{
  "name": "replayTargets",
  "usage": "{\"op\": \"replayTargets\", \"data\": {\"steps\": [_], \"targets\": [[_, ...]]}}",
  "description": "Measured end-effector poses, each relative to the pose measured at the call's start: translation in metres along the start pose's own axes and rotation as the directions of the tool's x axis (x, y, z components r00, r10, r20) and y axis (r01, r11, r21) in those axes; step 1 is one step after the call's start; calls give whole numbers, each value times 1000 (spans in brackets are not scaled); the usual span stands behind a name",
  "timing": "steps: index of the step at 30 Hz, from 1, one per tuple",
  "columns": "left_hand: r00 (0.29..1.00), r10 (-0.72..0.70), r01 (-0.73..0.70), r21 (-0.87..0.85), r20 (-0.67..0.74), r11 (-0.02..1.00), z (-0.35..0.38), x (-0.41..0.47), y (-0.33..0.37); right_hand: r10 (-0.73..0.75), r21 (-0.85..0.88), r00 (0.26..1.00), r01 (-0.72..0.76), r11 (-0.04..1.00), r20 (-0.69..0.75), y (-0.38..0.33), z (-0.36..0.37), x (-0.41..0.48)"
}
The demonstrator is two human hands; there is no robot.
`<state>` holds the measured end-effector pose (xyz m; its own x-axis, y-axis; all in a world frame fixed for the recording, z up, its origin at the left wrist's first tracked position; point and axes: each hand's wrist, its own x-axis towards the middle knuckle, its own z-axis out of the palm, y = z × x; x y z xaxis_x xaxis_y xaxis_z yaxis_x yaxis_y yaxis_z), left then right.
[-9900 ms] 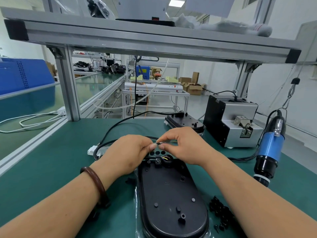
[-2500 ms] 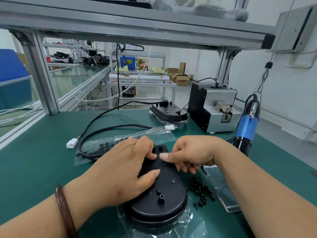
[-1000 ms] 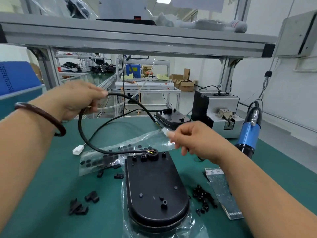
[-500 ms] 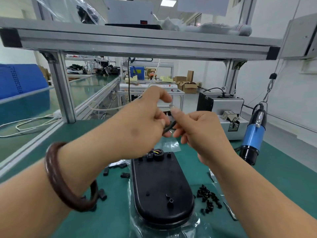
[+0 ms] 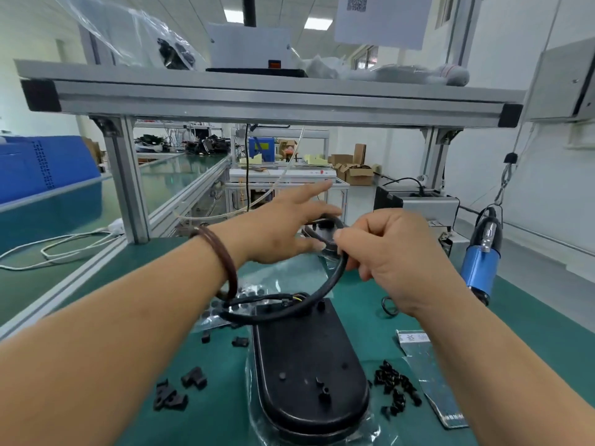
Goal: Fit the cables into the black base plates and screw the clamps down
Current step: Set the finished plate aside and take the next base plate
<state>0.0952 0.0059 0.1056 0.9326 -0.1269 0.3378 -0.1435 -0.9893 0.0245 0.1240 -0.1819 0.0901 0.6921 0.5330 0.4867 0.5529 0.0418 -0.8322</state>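
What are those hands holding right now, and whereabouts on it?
The right hand pinches the black cable partway along its loop, above the base plate. The left hand is stretched open, gripping nothing.

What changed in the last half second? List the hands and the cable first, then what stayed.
The left hand let go of the black cable and reached forward with straight fingers. The right hand kept its grip on the cable, which arcs down to the near base plate. That base plate, the screws and the loose clamps stayed put.
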Motion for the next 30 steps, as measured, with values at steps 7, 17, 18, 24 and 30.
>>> {"op": "replayTargets", "data": {"steps": [7, 17, 18, 24, 30], "targets": [[913, -388, 345, -270, -124, 899, 6, 5, -45, -260, 5, 963, 261, 965, -70, -2, -12, 0], [671, -701, 426, -900, 242, 98, -1, -84, 3, 349, -216, 903, -299, 929, 251, 48, -41, 23], [636, -731, 443, -893, 246, 86, 5, -94, 9, 381, -261, 866, -305, 916, 323, 51, -40, 22], [533, -811, 460, -887, 239, 41, 50, -126, 47, 509, -473, 679, -263, 841, 529, 64, -32, 17], [456, -731, 364, -855, 509, -369, 50, -118, 63, 595, -516, 583, -321, 794, 554, 70, -22, 13]]}}
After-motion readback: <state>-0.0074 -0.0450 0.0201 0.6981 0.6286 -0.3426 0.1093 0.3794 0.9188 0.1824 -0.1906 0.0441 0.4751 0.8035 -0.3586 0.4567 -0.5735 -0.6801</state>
